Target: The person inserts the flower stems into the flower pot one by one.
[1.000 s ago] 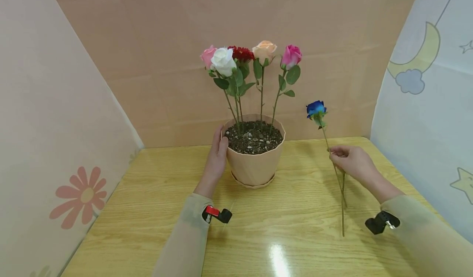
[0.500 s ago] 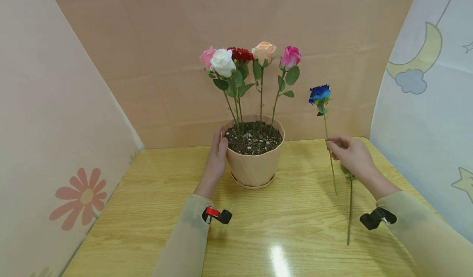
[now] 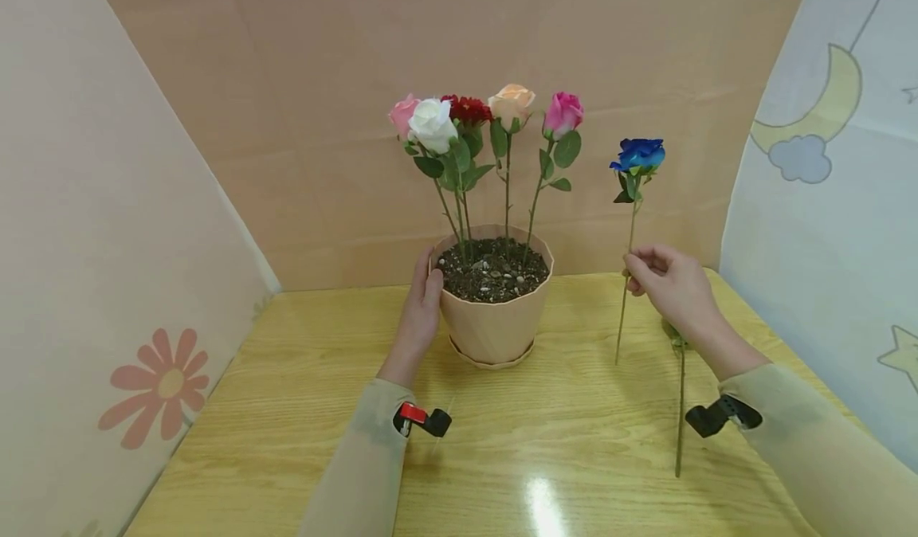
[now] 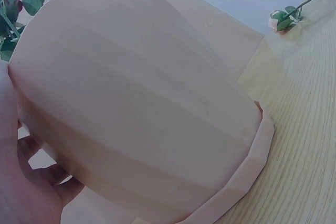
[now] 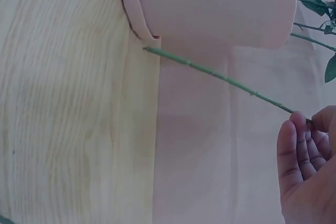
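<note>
A peach-coloured flowerpot (image 3: 495,330) filled with dark soil (image 3: 495,286) stands on the table. My left hand (image 3: 418,314) holds its left side, thumb near the rim and fingers round the wall. To the right, my right hand (image 3: 677,290) pinches the stem of a blue rose (image 3: 638,156) between thumb and fingertips. The bloom points up, and the bare green stem (image 5: 220,77) hangs down beside the pot. Rising from the soil are a white rose (image 3: 433,126), a light pink rose (image 3: 403,115), a red flower (image 3: 468,111), a peach rose (image 3: 512,107) and a bright pink rose (image 3: 563,115).
Another rose lies on the wooden table (image 3: 574,425) under my right forearm; its stem (image 3: 680,417) points towards me. Its pale bloom (image 4: 274,23) shows in the left wrist view. A saucer (image 3: 495,363) sits beneath the pot. Cloth-like walls (image 3: 323,123) enclose the back and sides.
My right hand has lifted the blue rose and moved slightly left, bringing its stem more upright and away from the rose lying on the table. The left hand stays on the pot.
</note>
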`<state>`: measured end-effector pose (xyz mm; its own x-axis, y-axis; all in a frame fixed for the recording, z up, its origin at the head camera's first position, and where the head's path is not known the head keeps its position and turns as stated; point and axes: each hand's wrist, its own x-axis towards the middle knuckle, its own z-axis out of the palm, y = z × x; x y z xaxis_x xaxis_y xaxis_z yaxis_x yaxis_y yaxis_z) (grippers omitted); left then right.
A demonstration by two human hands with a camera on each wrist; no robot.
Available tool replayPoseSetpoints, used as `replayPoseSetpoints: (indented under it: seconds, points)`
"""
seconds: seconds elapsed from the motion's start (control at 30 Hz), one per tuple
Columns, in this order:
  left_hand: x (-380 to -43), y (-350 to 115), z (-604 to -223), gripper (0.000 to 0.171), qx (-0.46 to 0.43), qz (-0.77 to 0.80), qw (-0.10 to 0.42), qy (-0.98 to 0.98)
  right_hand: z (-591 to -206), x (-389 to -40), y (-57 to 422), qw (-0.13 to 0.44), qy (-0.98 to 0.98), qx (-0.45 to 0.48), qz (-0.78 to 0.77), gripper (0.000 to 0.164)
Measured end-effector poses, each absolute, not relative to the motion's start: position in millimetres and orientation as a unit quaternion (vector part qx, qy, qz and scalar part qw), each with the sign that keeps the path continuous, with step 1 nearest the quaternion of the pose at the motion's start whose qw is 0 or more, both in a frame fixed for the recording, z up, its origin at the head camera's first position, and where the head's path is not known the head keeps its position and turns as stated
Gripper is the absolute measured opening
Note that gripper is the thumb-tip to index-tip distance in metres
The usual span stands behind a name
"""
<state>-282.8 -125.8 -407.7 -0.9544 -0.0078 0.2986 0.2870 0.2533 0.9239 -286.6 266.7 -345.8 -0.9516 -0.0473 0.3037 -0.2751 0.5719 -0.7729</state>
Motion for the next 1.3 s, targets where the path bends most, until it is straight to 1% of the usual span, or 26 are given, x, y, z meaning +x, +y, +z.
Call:
replayPoseSetpoints:
  seconds: [0.33,0.57,0.87,1.1,1.3]
  points:
    - [-281,-126,-407,0.062,-0.089,-0.606,0.12,-0.781,-329,-284,252,0.134,-0.861,0.099,0.48,0.037]
    - [-280,-124,-404,0.062,-0.082,-0.606,0.12,-0.782,-319,-285,241,0.137,-0.846,0.109,0.503,0.039]
    - [-280,-123,-404,0.062,-0.075,-0.604,0.121,-0.784,-304,-284,229,0.167,-0.822,0.132,0.528,0.027]
    - [-280,-124,-405,0.062,-0.075,-0.601,0.119,-0.787,-288,-279,215,0.187,-0.821,0.131,0.524,0.026]
    - [-280,-124,-405,0.062,-0.079,-0.604,0.117,-0.785,-269,-277,203,0.194,-0.802,0.152,0.544,0.021]
